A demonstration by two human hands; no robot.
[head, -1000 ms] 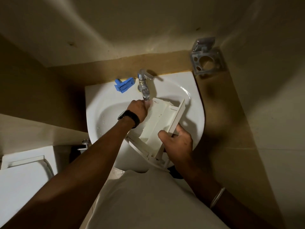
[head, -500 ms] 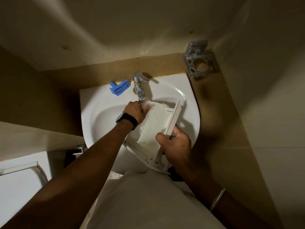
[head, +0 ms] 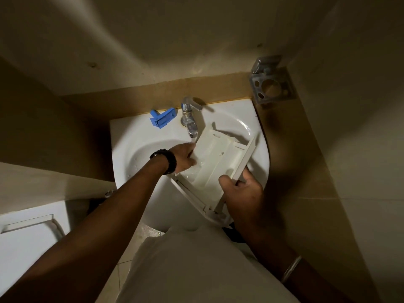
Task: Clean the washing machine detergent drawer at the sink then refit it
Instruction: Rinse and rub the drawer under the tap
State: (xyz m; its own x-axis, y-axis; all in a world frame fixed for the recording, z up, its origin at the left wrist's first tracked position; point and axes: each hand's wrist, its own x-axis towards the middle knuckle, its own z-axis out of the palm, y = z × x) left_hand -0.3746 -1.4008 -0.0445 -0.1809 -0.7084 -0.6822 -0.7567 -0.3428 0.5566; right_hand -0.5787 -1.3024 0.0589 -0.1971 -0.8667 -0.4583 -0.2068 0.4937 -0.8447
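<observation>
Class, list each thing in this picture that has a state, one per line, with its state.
Tap: running.
Detergent drawer: tilted over the sink, wet.
Left hand: rubbing inside the drawer.
Right hand: gripping the drawer's side wall.
Blue insert: lying on the sink's rim.

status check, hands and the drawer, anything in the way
Left hand rubbing inside drawer under running tap. Right hand grips drawer's side wall, over sink. Blue insert on rim, nothing blocking.

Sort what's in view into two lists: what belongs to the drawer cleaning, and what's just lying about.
In the job: detergent drawer; tap, running; sink; left hand at the drawer; right hand gripping the drawer's side.

Lying about: blue plastic part on the sink ledge; metal wall holder.
</observation>
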